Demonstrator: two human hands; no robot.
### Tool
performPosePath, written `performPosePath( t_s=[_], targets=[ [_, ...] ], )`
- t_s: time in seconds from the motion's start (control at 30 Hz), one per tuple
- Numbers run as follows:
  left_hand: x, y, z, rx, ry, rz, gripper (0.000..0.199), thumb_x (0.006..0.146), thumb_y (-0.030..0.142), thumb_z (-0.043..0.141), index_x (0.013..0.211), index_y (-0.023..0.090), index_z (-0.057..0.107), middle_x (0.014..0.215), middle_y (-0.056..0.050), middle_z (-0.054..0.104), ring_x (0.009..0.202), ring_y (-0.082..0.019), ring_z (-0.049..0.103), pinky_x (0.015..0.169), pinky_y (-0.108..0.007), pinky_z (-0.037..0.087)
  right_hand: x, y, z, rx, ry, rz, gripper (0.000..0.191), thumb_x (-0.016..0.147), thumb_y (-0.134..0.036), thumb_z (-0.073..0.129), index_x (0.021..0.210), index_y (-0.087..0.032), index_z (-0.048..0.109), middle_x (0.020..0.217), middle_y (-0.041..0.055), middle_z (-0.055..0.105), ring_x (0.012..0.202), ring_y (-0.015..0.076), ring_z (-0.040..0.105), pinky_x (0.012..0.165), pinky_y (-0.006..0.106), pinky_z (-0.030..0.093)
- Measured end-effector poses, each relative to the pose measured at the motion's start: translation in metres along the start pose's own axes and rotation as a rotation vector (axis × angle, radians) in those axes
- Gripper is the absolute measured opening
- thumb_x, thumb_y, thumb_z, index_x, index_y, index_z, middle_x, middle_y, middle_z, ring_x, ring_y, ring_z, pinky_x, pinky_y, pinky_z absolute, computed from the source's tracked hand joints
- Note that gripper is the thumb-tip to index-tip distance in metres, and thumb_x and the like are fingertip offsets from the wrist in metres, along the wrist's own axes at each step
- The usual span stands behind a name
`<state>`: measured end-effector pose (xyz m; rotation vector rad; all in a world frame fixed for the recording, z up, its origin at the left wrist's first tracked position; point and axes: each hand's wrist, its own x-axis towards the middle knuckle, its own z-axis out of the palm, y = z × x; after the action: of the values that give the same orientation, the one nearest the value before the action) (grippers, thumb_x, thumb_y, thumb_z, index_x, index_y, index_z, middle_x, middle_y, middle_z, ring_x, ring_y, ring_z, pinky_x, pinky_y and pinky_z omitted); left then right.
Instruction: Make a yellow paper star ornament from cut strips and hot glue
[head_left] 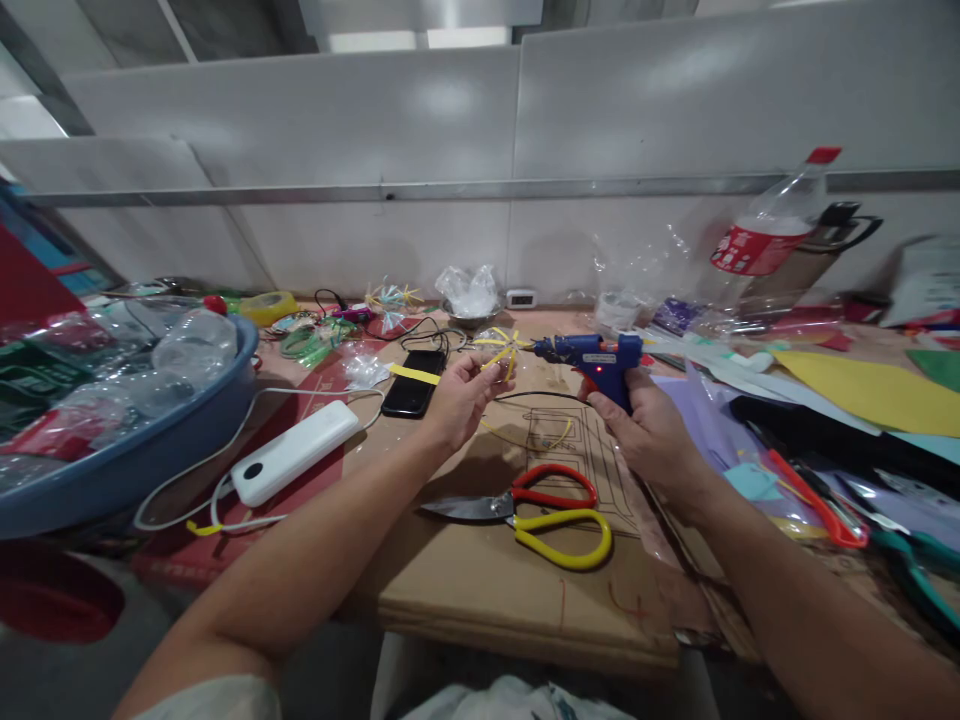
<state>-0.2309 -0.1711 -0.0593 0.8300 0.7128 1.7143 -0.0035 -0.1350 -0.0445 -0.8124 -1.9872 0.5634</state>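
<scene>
Near the middle, my left hand (466, 398) is closed on a small yellow and clear star-shaped piece (508, 346), pinched at its lower left. My right hand (651, 425) is wrapped round the handle of a blue glue gun (600, 362), which has a small red light. The gun's nozzle points left, at the star's centre; whether it touches cannot be made out. Below the hands, scissors (525, 508) with one red and one yellow handle lie on the cardboard (480, 590), blades to the left. A thin yellow strip (529, 448) curves on the cardboard between the hands.
A blue basin (225, 420) of plastic bottles stands left, beside a white power bank (296, 453) and a black phone (414, 385). Behind are a metal bowl (471, 318) and a small clock (520, 298). A large bottle (765, 235), coloured sheets (862, 385) and a red cutter (817, 505) are right.
</scene>
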Motion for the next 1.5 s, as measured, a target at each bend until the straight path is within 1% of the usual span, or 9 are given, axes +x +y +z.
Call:
performPosePath(
  t_s=[0.17,0.37,0.63,0.87,1.0,1.13,1.37,1.5],
  targets=[
    [0.0001,-0.0010,-0.0014,0.006,-0.007,0.005,0.023,0.071,0.021,0.082,0.084,0.013,0.064,0.090,-0.004,0.069,0.085,-0.015,0.067,0.079,-0.030,0.053,-0.0002,-0.0008,-0.0002,-0.014,-0.006,-0.003,0.024,0.092,-0.034,0.054,0.110,-0.020,0.059,0.094,0.0065,0.067,0.082,0.0219,0.061,0.076,0.035,0.050],
    [-0.0005,0.0005,-0.0011,-0.008,0.009,0.001,0.024,0.070,0.022,0.082,0.084,0.014,0.065,0.090,-0.004,0.070,0.086,-0.014,0.067,0.080,-0.029,0.053,-0.0009,-0.0009,-0.0014,-0.029,-0.010,0.009,0.024,0.092,-0.035,0.054,0.110,-0.020,0.059,0.093,0.0064,0.067,0.081,0.0219,0.061,0.077,0.036,0.050],
    [-0.0009,-0.0001,0.0005,0.012,-0.006,-0.008,0.024,0.069,0.021,0.083,0.083,0.013,0.065,0.088,-0.003,0.069,0.083,-0.014,0.066,0.082,-0.031,0.053,-0.0004,-0.0005,-0.0011,-0.026,-0.010,-0.005,0.026,0.093,-0.035,0.054,0.113,-0.020,0.059,0.096,0.0068,0.067,0.082,0.0222,0.061,0.079,0.037,0.050],
    [-0.0003,0.0011,-0.0001,-0.017,0.022,-0.016,0.022,0.071,0.019,0.081,0.084,0.014,0.065,0.090,-0.004,0.069,0.085,-0.014,0.066,0.085,-0.032,0.052,-0.0013,0.0009,-0.0011,-0.035,-0.007,0.003,0.026,0.093,-0.035,0.054,0.114,-0.020,0.059,0.095,0.0068,0.067,0.082,0.0221,0.061,0.079,0.037,0.050],
    [-0.0003,0.0005,-0.0004,-0.023,0.016,-0.022,0.023,0.070,0.020,0.082,0.084,0.014,0.064,0.090,-0.003,0.069,0.084,-0.014,0.066,0.084,-0.031,0.053,-0.0013,-0.0001,-0.0004,-0.017,-0.002,0.010,0.028,0.093,-0.035,0.054,0.115,-0.020,0.058,0.095,0.0067,0.067,0.083,0.0223,0.061,0.079,0.037,0.050],
    [-0.0006,-0.0001,-0.0002,-0.016,-0.002,-0.025,0.024,0.071,0.020,0.082,0.085,0.013,0.064,0.091,-0.004,0.069,0.086,-0.014,0.067,0.082,-0.030,0.053,-0.0011,0.0001,-0.0007,-0.016,-0.008,0.005,0.025,0.092,-0.036,0.055,0.111,-0.020,0.059,0.095,0.0070,0.067,0.083,0.0227,0.061,0.078,0.037,0.050],
    [-0.0010,0.0015,0.0007,-0.049,0.031,-0.024,0.020,0.072,0.017,0.080,0.084,0.013,0.065,0.088,-0.003,0.068,0.082,-0.012,0.065,0.083,-0.030,0.054,-0.0010,0.0000,-0.0005,-0.014,-0.007,0.005,0.025,0.092,-0.033,0.055,0.113,-0.020,0.058,0.095,0.0063,0.067,0.081,0.0217,0.061,0.078,0.036,0.050],
    [-0.0015,0.0008,0.0009,-0.034,0.015,-0.036,0.020,0.072,0.018,0.081,0.084,0.014,0.065,0.089,-0.003,0.069,0.083,-0.013,0.066,0.082,-0.030,0.054,-0.0010,-0.0016,-0.0006,-0.019,0.003,-0.003,0.025,0.092,-0.034,0.054,0.112,-0.020,0.058,0.095,0.0064,0.067,0.081,0.0221,0.061,0.078,0.037,0.050]
  ],
)
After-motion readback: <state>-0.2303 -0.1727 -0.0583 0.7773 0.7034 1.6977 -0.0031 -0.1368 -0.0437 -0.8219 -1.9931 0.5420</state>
